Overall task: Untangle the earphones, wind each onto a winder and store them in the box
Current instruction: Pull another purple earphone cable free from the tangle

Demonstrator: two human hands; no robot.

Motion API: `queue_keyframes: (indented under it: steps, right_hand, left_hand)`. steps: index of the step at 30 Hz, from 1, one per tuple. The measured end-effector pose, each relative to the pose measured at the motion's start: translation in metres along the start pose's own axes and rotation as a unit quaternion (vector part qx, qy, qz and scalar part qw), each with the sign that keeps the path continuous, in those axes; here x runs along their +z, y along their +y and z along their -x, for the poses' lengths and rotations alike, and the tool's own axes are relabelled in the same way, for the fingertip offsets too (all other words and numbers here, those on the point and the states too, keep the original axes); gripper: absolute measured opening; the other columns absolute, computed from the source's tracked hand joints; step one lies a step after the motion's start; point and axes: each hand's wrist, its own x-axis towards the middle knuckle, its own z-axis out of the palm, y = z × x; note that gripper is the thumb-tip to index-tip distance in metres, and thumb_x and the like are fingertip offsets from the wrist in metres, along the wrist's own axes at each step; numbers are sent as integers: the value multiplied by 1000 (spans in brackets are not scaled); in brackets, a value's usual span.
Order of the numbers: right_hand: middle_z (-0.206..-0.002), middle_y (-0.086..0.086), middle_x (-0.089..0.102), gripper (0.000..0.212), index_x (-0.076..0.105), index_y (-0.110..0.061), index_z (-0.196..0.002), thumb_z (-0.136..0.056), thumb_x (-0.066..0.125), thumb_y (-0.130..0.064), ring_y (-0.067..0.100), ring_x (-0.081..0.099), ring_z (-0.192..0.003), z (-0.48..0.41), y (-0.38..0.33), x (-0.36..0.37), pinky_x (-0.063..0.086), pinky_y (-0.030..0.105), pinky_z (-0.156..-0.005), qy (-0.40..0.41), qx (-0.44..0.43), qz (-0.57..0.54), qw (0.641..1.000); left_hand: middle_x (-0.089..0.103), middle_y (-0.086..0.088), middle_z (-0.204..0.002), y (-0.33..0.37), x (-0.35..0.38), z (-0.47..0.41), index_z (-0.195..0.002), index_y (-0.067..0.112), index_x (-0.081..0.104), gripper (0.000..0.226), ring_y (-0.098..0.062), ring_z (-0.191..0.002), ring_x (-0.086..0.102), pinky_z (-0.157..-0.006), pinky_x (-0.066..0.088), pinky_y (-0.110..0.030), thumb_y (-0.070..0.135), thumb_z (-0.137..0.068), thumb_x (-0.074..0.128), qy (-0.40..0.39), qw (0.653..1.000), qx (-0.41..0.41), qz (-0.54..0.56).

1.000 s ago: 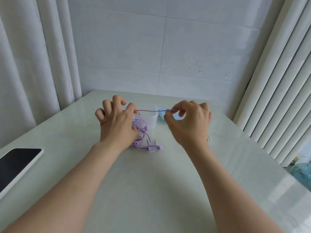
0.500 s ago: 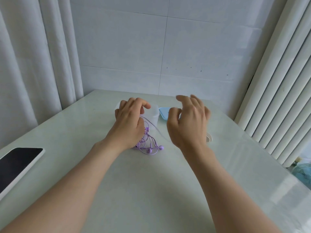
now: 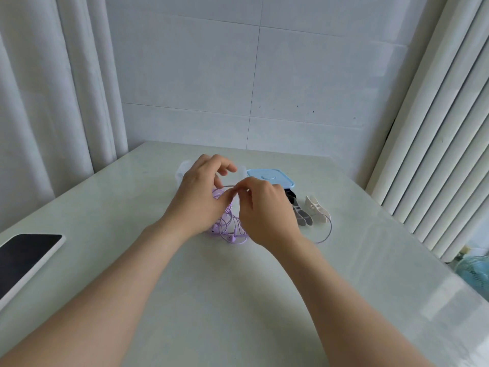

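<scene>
Purple earphones (image 3: 229, 230) sit as a loose tangle at frame centre on the table (image 3: 225, 300), partly under both hands, with the clear box (image 3: 182, 172) just behind them. One strand trails right in a thin loop past the winders. The left hand (image 3: 198, 200) is curled with thumb and forefinger closed on a cable arc lifted off the pile, the other fingers raised and free. The right hand (image 3: 264, 215) meets it from the right, fingertips pinched on the same strand at almost the same spot. The exact contact point is small and partly hidden, so that's my read rather than certain. The dark winder (image 3: 300, 217) and white winder (image 3: 316, 211) lie side by side right of the right hand, both bare. The blue lid (image 3: 270, 177) is off, lying flat behind them. A phone (image 3: 23, 258) lies at lower left, well apart. Handling: the cable looks very light, limp and thin, so it won't hold a shape, and loops will snag if pulled hard. I'd pinch one strand close to a crossing and feed it through slack rather than tug. The buds and plug are the only stiff bits, so they're better grab points for starting a wind. The thin wire is probably fragile at the bud joints, so avoid yanking there. Task is early: untangling underway, nothing wound or boxed.
</scene>
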Motion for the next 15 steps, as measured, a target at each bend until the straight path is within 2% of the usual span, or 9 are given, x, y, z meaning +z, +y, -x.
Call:
queue_keyframes:
  steps: [2,4,5,7,8,10,12,13,15]
  right_hand:
    - [-78,0,69,28,71,-18,-111,-102,45,-9,32,59,-77,-4,3,-5,45,42,-68,74,14,-60,995]
    - [-69,-2,61,33,67,-18,-113,-99,41,-2,31,51,-71,-7,7,-12,40,45,-70,140,51,-80,986]
    - [-66,-2,57,38,65,-18,-115,-96,38,0,30,48,-71,-7,8,-17,37,45,-69,170,71,-78,980]
    - [-74,2,61,45,64,-20,-115,-88,34,-1,30,50,-76,-8,16,-26,35,43,-72,208,104,-25,972]
    - [-82,2,64,46,64,-23,-115,-85,35,-3,30,51,-83,-8,20,-29,33,41,-77,199,126,34,971]
    - [-94,1,64,35,64,-23,-105,-83,43,-5,29,46,-92,-7,26,-33,25,41,-82,125,175,159,964]
    - [-91,2,58,13,55,-18,-84,-83,48,-7,30,38,-92,-3,26,-35,23,41,-82,25,212,245,946]
    - [-89,2,56,11,50,-18,-79,-83,49,-8,30,37,-93,0,24,-35,24,41,-82,-20,219,270,938]
    - [-97,5,59,9,49,-17,-86,-85,51,-8,33,41,-98,0,24,-32,30,41,-88,-69,205,268,939]
  left_hand:
    - [68,11,-92,-5,-1,1,-101,25,69,18,-7,-81,64,-80,53,-27,15,-88,76,-8,999,-21,-26]
    - [71,14,-80,-10,-2,3,-88,28,71,5,-8,-80,67,-81,56,-35,24,-89,73,-38,996,-46,-65]
    - [71,15,-81,-11,-3,4,-85,30,70,3,-9,-83,67,-83,56,-37,30,-87,73,-65,993,-58,-82]
    - [67,15,-91,-10,-3,6,-93,32,70,12,-11,-93,64,-91,54,-38,37,-84,76,-114,986,-74,-100]
    - [63,15,-99,-9,-2,7,-101,32,69,22,-10,-98,61,-94,51,-36,37,-83,79,-129,983,-80,-100]
    - [56,10,-111,-10,-1,8,-111,31,63,34,-9,-104,58,-95,48,-32,36,-82,80,-135,983,-88,-91]
    - [55,8,-112,-12,0,6,-102,30,65,19,-12,-101,61,-93,50,-34,34,-87,76,-115,986,-80,-90]
    - [57,7,-106,-12,0,5,-93,30,68,7,-13,-97,63,-91,52,-36,32,-91,74,-107,987,-72,-93]
    - [61,7,-94,-15,1,4,-81,28,71,14,-14,-91,63,-88,53,-41,31,-95,71,-97,989,-61,-97]
